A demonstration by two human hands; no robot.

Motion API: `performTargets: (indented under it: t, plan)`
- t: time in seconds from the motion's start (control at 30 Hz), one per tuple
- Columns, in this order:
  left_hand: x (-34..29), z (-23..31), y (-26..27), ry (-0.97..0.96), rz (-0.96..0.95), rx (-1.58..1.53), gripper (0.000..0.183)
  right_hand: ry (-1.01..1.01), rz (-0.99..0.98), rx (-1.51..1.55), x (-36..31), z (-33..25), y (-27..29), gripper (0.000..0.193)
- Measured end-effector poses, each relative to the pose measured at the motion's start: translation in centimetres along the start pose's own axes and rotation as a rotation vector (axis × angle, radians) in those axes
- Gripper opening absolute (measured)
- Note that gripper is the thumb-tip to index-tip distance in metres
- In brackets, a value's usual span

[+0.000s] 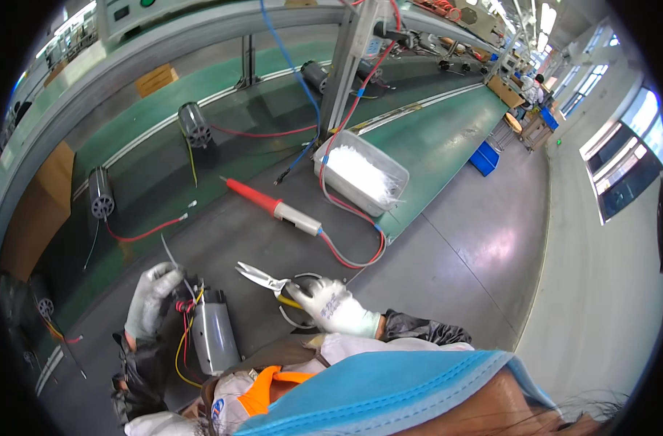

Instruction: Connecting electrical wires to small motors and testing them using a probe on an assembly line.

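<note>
My left hand (pixel 153 291), in a white glove, is closed on a thin white cable tie (pixel 169 248), whose free end sticks up past the fingers. Just right of those fingers, a grey cylindrical motor (pixel 215 338) lies on the work surface, with red, yellow and dark wires (pixel 185 320) at its top end. Whether the tie loops round these wires is too small to tell. My right hand (pixel 333 305), gloved too, grips scissors (pixel 262 278) with yellow on the handles. Their blades are slightly parted and point left, apart from the motor.
Beyond my hands lies a red-and-white probe (pixel 273 206) on a cable. A clear bin (pixel 360 174) of white cable ties stands by a metal post (pixel 348 69). More motors (pixel 195 125) with loose wires rest on the green conveyor (pixel 251 109). A cardboard piece (pixel 39 207) stands left.
</note>
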State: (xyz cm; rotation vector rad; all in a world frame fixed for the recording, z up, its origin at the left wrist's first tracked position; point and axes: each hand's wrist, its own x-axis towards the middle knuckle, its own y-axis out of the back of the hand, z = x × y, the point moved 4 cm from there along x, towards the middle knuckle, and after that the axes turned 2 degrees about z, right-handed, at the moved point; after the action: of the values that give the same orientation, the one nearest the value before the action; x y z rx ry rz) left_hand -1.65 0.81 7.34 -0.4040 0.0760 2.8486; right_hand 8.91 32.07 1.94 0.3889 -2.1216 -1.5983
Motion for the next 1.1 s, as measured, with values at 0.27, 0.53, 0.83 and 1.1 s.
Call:
performTargets:
  t: [0.27,0.53,0.83,1.1]
  plan:
    - [-2.0,-0.3,3.5,-0.868,-0.087,1.079,0.05,-0.019,-0.15,0.433,1.0,3.5,-0.8,0.05]
    - [1.0,3.5,5.4,-0.407,-0.024,0.504,0.045,-0.224,-0.423,1.123,6.6,0.8,0.9,0.078]
    - [0.4,4.0,5.2,-0.514,-0.057,0.606,0.037,0.045,-0.539,0.282,13.0,-9.0,1.6,0.07]
    - [0.8,4.3,4.9,-0.459,-0.043,0.676,0.034,0.105,-0.456,-0.118,12.0,-12.3,1.9,0.079]
